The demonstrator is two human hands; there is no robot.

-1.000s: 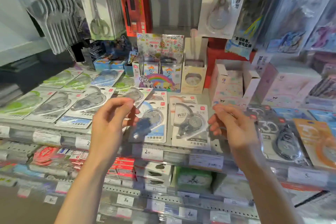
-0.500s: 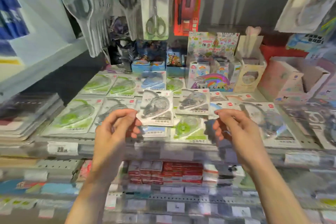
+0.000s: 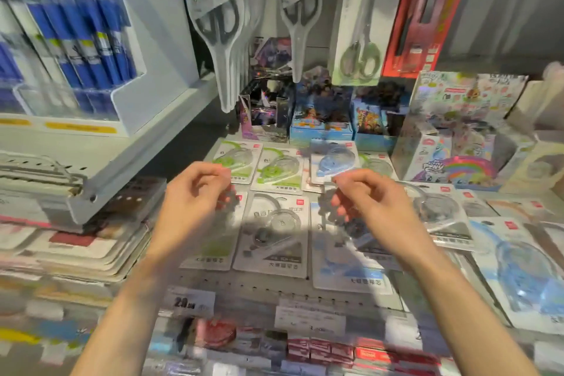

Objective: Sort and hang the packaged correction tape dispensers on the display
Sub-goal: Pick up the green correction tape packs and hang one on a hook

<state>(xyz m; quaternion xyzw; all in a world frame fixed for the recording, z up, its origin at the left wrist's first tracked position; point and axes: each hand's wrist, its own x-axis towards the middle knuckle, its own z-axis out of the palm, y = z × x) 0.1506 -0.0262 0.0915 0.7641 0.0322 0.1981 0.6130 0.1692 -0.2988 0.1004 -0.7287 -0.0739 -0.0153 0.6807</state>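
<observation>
Both hands hover over the tape packs lying flat on the shelf (image 3: 274, 287). The left hand (image 3: 195, 192) and right hand (image 3: 363, 195) have loosely curled fingers, holding nothing I can see. I'd grab the grey pack (image 3: 274, 232) between them by its top edge, so the hang hole stays free for the hook.

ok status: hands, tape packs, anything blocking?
Left hand and right hand loosely curled above the shelf, holding nothing. Tape packs flat on the shelf, none hung. Nothing blocking.
</observation>
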